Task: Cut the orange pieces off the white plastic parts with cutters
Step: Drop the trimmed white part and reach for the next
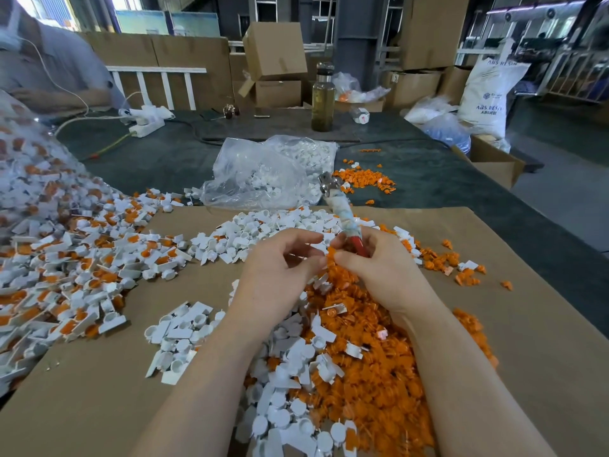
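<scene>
My right hand (379, 268) grips the cutters (339, 209) by their red, tape-wrapped handles, metal jaws pointing up and away. My left hand (280, 268) sits just left of it, fingers curled, thumb and fingertips meeting my right hand's fingertips around a small orange piece (330, 255). Which hand holds that piece I cannot tell. Below both hands lies a heap of cut orange pieces (379, 374). Cut white parts (184, 334) lie to its left. Uncut white-and-orange parts (75, 258) are piled at the far left.
Brown cardboard (527, 341) covers the near table. A clear bag of white parts (263, 173) lies behind, with more orange pieces (362, 179) beside it. A bottle (323, 97), a power strip (146, 127) and boxes stand farther back. A person's sleeve (49, 70) shows at the upper left.
</scene>
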